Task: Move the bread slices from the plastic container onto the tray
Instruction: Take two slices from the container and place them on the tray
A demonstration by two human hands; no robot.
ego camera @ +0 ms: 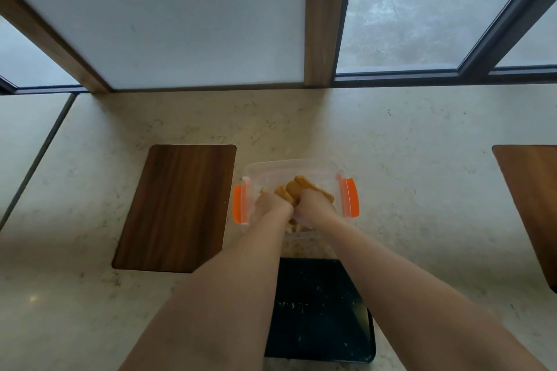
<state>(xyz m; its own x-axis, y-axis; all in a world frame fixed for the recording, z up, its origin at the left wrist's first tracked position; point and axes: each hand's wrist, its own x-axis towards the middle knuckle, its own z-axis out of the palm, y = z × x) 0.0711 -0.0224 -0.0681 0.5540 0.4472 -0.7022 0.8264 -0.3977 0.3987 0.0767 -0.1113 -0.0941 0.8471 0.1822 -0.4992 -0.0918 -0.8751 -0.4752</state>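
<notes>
A clear plastic container (271, 169) with orange side clips stands on the pale counter. Golden-brown bread slices (298, 187) stand on edge inside it. Both hands reach into the container side by side. My left hand (271, 205) grips slices on the left of the bunch, and my right hand (316, 206) grips those on the right. The fingertips are hidden among the bread. A dark tray (319, 307) with crumbs on it lies just in front of the container, between my forearms.
A dark wooden board (177, 208) lies on the counter to the left of the container. Another wooden board (533, 205) sits at the right edge. A frosted panel and windows rise behind the counter.
</notes>
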